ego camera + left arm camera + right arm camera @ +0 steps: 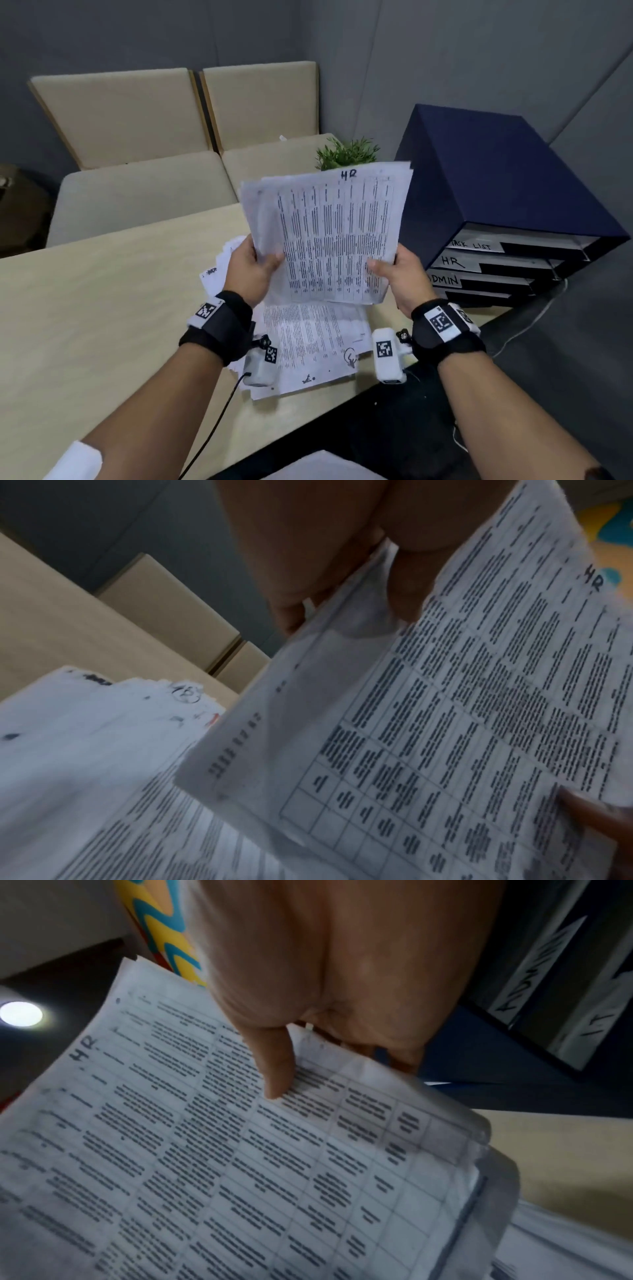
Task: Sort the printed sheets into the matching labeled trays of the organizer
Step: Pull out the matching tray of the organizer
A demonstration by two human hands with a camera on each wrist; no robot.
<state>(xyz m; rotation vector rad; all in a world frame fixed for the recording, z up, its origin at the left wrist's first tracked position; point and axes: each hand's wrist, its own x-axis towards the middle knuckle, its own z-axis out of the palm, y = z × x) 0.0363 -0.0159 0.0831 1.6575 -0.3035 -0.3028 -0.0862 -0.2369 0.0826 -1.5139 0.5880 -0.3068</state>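
The left half of the table (85,308) lies bare, giving open room for a hand to pass there. Toward the middle, a loose pile of sheets (308,342) covers the tabletop. On the right, the dark blue organizer (496,178) blocks that side; only its tray fronts (479,263) open toward the person. A small green plant (347,154) stands just beside the organizer's far corner.

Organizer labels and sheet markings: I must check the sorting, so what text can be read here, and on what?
"HR": handwritten at the top of the held sheet.
"TASK LIST": label on the organizer's top tray.
"HR": label on the second tray.
"ADMIN": label on the third tray, its first letter partly hidden.
"I.T": label beside ADMIN in the right wrist view.
Printed table text on all sheets: too blurred to read.
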